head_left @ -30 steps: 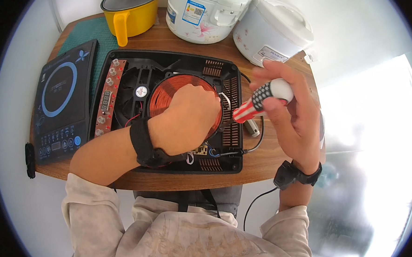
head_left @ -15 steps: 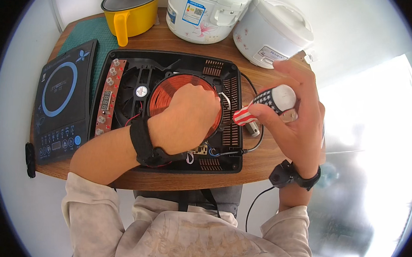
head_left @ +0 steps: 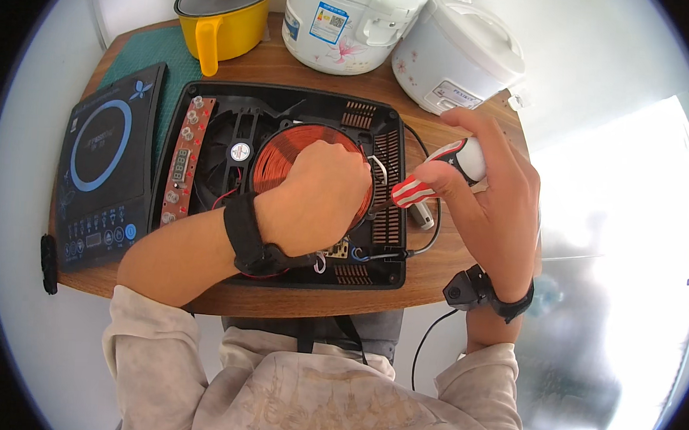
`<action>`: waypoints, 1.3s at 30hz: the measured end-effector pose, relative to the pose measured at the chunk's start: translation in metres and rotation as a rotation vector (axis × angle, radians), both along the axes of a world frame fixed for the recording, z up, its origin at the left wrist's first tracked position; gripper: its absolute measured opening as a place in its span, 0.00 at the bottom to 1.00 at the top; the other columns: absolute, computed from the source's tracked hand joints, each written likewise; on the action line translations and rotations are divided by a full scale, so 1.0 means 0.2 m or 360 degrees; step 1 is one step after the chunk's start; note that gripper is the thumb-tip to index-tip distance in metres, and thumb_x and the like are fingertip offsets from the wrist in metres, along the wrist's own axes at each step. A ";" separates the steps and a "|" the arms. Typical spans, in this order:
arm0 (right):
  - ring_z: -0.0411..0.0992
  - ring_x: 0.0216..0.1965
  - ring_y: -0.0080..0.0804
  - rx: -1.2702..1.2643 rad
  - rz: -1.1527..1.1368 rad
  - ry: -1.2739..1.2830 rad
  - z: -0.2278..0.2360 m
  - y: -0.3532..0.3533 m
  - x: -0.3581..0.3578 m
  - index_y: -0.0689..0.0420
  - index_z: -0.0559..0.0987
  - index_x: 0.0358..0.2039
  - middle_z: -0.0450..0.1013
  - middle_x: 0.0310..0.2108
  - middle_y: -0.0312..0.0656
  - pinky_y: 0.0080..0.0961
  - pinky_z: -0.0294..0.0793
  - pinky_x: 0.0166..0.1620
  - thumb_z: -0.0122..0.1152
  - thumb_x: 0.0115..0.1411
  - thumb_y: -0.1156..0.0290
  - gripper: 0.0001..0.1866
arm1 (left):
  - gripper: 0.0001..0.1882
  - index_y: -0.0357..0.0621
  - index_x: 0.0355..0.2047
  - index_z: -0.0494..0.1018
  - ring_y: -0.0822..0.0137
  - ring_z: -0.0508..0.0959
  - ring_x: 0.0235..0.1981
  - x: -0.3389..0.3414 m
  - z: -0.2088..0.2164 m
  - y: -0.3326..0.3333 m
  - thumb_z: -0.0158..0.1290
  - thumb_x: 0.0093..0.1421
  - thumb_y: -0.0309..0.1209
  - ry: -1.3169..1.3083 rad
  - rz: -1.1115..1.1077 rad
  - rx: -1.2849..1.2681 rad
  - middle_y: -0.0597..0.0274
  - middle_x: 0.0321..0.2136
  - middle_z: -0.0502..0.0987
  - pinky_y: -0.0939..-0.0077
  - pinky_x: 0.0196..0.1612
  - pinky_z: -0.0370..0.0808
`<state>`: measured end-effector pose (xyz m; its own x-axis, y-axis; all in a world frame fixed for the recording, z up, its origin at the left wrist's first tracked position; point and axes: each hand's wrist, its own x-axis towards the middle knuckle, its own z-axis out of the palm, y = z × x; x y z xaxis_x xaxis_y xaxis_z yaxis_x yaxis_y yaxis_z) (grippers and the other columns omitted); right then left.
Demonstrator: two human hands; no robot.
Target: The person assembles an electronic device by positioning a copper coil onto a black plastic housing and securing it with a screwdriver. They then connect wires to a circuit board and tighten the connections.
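An opened induction cooker [head_left: 391, 284] lies on the table, its black base exposing a round copper coil [head_left: 273, 161]. Over the coil's right part rests my left hand [head_left: 322, 198], back up and fingers curled under; whatever they grip is hidden. In my right hand [head_left: 502, 184] is a screwdriver [head_left: 416, 191] with a red, white and black handle and a white butt end. Thumb and fingers wrap that handle. Its dark shaft points down-left to the coil's right edge, near my left fingertips; the tip cannot be made out.
To the left leans the cooker's black glass top [head_left: 102, 163] beside a green mat [head_left: 146, 57]. A yellow pot [head_left: 229, 38] and two white rice cookers [head_left: 322, 46] stand at the back. A power cord [head_left: 437, 231] curves along the base's right side, near a grey-handled object [head_left: 422, 214].
My right hand has turned the screwdriver: its starred side has rolled out of sight and more stripes show. My left hand stays in place on the coil.
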<state>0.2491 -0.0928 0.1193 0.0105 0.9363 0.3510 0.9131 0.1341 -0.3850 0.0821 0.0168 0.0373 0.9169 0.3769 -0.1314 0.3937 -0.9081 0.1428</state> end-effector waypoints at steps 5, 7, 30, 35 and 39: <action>0.76 0.25 0.37 0.0240 0.0149 0.0392 -0.04 -0.01 0.02 0.56 0.77 0.55 0.81 0.38 0.44 0.29 0.76 0.33 0.72 0.60 0.60 0.25 | 0.32 0.39 0.52 0.74 0.52 0.83 0.38 0.00 0.00 -0.01 0.71 0.48 0.34 -0.0057 0.0004 0.0016 0.53 0.33 0.82 0.62 0.39 0.79; 0.75 0.24 0.37 0.0177 0.0087 0.0397 -0.04 -0.02 0.01 0.56 0.78 0.54 0.80 0.38 0.44 0.29 0.75 0.32 0.70 0.61 0.62 0.23 | 0.32 0.38 0.53 0.74 0.52 0.83 0.38 0.00 0.01 -0.01 0.71 0.48 0.35 -0.0035 0.0008 0.0005 0.53 0.33 0.82 0.62 0.39 0.79; 0.80 0.36 0.41 0.0246 0.0190 0.0352 -0.02 0.01 0.04 0.58 0.78 0.56 0.80 0.43 0.48 0.34 0.79 0.39 0.73 0.60 0.61 0.26 | 0.33 0.40 0.54 0.74 0.52 0.84 0.39 0.01 0.01 -0.01 0.71 0.48 0.34 0.0007 -0.0001 0.0019 0.53 0.33 0.82 0.63 0.39 0.80; 0.80 0.41 0.43 0.0139 0.0147 0.0029 0.00 -0.02 0.04 0.58 0.78 0.56 0.78 0.49 0.46 0.34 0.79 0.42 0.69 0.62 0.66 0.23 | 0.33 0.39 0.54 0.74 0.51 0.84 0.39 0.00 0.00 -0.01 0.71 0.48 0.34 -0.0034 -0.0005 0.0025 0.53 0.32 0.82 0.62 0.39 0.80; 0.80 0.39 0.42 0.0226 0.0214 -0.0196 0.00 -0.01 0.04 0.56 0.78 0.54 0.79 0.47 0.46 0.32 0.79 0.41 0.73 0.59 0.67 0.24 | 0.33 0.38 0.55 0.74 0.50 0.83 0.37 -0.01 0.00 -0.02 0.70 0.48 0.33 -0.0106 -0.0002 0.0039 0.52 0.32 0.82 0.61 0.39 0.80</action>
